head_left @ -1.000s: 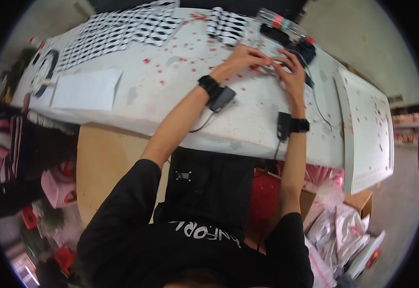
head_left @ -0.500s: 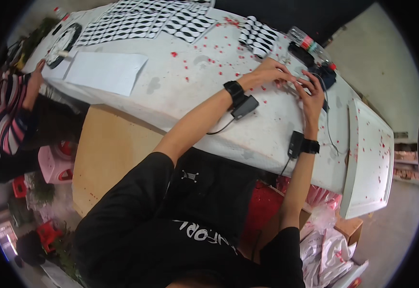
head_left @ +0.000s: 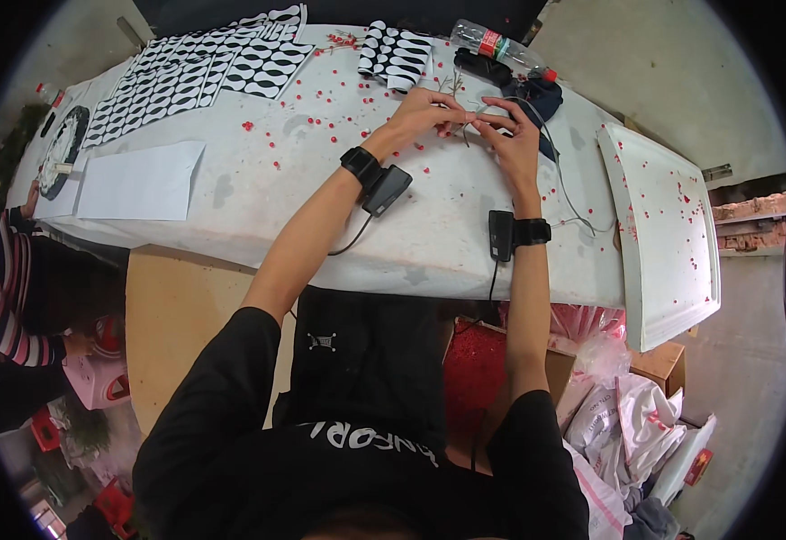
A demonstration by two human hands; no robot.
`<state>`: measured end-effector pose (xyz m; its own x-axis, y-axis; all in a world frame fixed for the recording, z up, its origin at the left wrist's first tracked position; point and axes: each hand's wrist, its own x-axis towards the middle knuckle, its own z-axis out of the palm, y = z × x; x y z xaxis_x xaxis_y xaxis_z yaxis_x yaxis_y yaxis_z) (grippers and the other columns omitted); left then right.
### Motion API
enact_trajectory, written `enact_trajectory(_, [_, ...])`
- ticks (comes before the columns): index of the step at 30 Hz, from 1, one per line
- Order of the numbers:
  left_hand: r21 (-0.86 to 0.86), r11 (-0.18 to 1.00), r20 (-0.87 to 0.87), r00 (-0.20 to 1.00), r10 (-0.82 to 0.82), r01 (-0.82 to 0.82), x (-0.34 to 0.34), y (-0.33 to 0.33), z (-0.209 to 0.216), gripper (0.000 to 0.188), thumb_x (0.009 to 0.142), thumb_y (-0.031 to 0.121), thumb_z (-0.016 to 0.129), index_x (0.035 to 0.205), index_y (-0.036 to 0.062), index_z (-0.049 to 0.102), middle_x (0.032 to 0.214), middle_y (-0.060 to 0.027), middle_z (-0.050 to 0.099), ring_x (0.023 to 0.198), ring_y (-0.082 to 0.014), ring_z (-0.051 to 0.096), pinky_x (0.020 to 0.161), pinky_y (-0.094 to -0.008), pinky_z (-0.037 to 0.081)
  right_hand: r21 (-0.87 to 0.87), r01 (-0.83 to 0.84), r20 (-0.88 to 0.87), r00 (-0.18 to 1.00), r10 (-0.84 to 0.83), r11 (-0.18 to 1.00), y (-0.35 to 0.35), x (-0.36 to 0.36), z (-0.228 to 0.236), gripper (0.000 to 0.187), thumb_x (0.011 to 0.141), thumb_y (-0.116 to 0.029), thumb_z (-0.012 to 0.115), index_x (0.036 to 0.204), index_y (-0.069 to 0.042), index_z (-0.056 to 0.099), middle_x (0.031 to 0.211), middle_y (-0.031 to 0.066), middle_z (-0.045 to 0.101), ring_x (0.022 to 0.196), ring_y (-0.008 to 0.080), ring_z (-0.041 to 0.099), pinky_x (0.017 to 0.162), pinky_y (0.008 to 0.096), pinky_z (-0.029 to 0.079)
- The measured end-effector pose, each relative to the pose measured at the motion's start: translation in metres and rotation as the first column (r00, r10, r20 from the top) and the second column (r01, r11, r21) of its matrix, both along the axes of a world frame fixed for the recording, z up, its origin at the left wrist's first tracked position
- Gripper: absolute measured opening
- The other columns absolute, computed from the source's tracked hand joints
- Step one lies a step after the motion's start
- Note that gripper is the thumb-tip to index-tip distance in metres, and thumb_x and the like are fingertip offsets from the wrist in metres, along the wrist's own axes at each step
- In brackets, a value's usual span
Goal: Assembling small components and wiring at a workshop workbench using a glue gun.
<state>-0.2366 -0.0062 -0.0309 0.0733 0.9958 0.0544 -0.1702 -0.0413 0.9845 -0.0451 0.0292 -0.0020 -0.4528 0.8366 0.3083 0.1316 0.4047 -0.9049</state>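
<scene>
Above the white-covered table [head_left: 321,243], my left hand [head_left: 422,113] and my right hand [head_left: 514,137] meet fingertip to fingertip. Both are pinched on a thin greenish-brown twig [head_left: 454,85], whose branched end sticks up past the fingers. Its middle is hidden by my fingertips. Small red berries [head_left: 248,126] lie scattered over the tabletop around my hands. Just beyond my left hand is a folded black-and-white patterned sheet [head_left: 393,56]. A dark cloth [head_left: 544,95] and a thin grey cable [head_left: 566,191] lie beside my right hand.
At the back, a clear bottle with a red cap [head_left: 481,38] lies near a black case [head_left: 481,66]. A white tray [head_left: 668,243] with berries stands at the right. Patterned sheets [head_left: 154,90] and white paper [head_left: 136,184] cover the left. A person in striped sleeves [head_left: 6,306] is at far left.
The whole view has shifted, so the table contents appear further left. My hands stay together at the twig, which now shows more clearly. The other person's arm now reaches lower, beside a pink stool.
</scene>
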Motion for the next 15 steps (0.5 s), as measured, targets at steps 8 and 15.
enact_trajectory(8, [-0.059,0.998,-0.010,1.000,-0.023,0.022,-0.0034,0.0020,0.0004,0.019,0.085,0.019,0.073,0.091,0.0009,0.072,0.065,-0.0006,0.059,0.055,-0.0073,0.049,0.051,-0.0218,0.037,-0.029,0.002,-0.001,1.000,-0.002,1.000,-0.0017,-0.0025,0.0033,0.035,0.082,-0.004,0.073,0.115,-0.003,0.063,0.092,0.0083,0.074,0.082,0.0067,0.067,0.062,0.0172,0.047])
enact_trajectory(15, [-0.044,0.997,0.024,0.998,-0.057,0.058,-0.0034,0.0004,0.0023,0.018,0.084,0.018,0.073,0.091,0.0016,0.072,0.066,-0.0002,0.059,0.057,-0.0061,0.050,0.050,-0.0214,0.037,-0.037,-0.016,-0.025,1.000,0.015,0.999,-0.0001,-0.0020,0.0019,0.034,0.081,-0.003,0.075,0.113,-0.003,0.064,0.091,0.0083,0.074,0.079,0.0063,0.067,0.063,0.0177,0.048])
